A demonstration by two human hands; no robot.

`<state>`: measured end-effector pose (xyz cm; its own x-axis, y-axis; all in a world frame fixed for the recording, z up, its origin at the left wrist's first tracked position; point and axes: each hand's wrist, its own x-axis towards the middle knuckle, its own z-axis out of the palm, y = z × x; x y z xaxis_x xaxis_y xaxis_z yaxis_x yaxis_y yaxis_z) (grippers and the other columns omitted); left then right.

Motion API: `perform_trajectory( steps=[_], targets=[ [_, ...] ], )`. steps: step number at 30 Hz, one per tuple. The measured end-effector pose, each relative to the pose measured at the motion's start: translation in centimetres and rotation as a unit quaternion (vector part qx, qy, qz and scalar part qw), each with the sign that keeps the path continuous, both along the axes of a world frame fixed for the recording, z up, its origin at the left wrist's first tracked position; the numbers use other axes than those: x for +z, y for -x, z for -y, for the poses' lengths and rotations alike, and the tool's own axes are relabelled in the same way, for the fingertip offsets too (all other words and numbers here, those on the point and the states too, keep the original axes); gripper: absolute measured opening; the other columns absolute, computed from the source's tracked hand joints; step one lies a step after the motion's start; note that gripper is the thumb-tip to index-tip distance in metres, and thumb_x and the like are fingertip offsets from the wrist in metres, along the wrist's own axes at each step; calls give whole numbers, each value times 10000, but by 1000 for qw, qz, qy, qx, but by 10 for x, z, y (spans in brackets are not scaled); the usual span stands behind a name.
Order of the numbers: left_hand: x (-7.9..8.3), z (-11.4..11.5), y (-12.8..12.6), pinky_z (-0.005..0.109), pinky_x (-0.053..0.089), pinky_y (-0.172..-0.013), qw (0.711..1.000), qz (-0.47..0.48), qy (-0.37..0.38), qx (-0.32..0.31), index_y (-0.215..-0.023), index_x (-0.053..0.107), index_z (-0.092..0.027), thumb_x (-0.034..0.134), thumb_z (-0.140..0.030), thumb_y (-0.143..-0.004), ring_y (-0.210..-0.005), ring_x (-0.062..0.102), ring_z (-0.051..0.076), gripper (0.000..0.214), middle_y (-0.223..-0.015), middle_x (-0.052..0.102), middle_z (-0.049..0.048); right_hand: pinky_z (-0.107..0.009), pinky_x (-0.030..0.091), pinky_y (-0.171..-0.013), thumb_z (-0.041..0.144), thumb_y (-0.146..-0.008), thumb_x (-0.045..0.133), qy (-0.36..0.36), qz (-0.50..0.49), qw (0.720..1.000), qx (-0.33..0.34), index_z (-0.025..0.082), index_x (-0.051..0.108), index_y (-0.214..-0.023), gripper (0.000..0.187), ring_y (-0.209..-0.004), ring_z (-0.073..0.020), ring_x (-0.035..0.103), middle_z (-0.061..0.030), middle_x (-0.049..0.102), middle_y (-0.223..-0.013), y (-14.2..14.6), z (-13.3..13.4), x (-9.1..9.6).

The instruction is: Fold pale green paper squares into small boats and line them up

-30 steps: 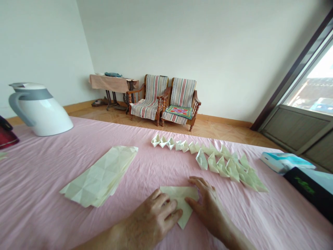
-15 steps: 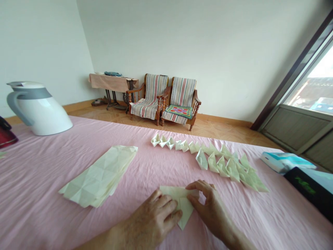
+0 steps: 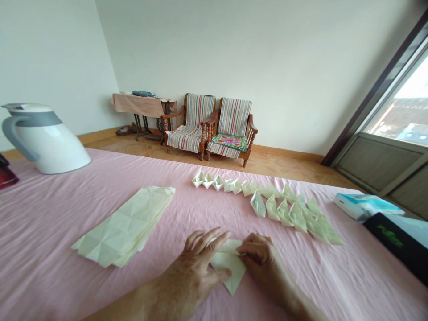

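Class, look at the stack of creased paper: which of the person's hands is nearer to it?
Left. The left hand is to the right of the stack, resting on the folded sheet; the right hand is farther right, at that sheet's right edge.

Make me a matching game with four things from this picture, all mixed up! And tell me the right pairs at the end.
Things:
1. Jug
2. Pile of creased sheets
3. Pointed paper shapes
4. Single piece of paper

Descriptions:
A. Lined up in rows
B. Touched by the left hand and the right hand
C. White and grey
D. Lying flat on the pink cloth, between the jug and the left hand

Right pairs:
1-C
2-D
3-A
4-B
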<state>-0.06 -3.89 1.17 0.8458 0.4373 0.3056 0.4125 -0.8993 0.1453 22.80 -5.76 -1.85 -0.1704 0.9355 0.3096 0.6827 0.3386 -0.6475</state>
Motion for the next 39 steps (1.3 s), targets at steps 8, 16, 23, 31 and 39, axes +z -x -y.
perform_trajectory(
  steps=[8,16,23,31,39],
  targets=[
    [14,-4,-3,436,238,-1046,999,-11,15,-27,-1123,619,-278,514,-216,-980,-1176,472,207,188,-1239,574,16,-334,369,-738,104,-876,572,-112,105,988,31,338,717,-1000,302,-773,-160,587,13,657,-821,-4,6,-2],
    [13,0,-3,414,247,-1029,999,-26,-30,-28,-1110,610,-235,541,-208,-970,-1062,529,190,159,-1146,603,19,-342,384,-769,119,-893,571,-130,141,981,38,346,681,-1065,305,-761,-145,597,23,652,-836,-6,11,2],
    [10,-1,-1,422,261,-1025,998,-33,-52,-34,-1117,604,-225,533,-205,-973,-992,549,184,162,-1054,627,20,-323,407,-719,111,-889,558,-114,157,981,12,300,701,-940,242,-786,-168,596,3,656,-861,-14,17,2],
    [12,2,3,429,264,-1031,999,-26,7,-18,-1244,528,-192,434,-41,-938,-993,558,189,354,-1057,624,34,-350,432,-728,24,-818,460,-129,182,974,-34,255,700,-879,338,-802,-194,611,-26,671,-869,-22,22,2],
    [8,-2,0,424,293,-1033,998,-45,38,-15,-1200,543,-202,495,-65,-906,-1042,528,217,328,-1091,593,43,-370,454,-818,27,-811,380,-185,170,968,10,177,605,-1148,432,-942,-198,648,-63,698,-1080,9,24,-2]
  ],
)
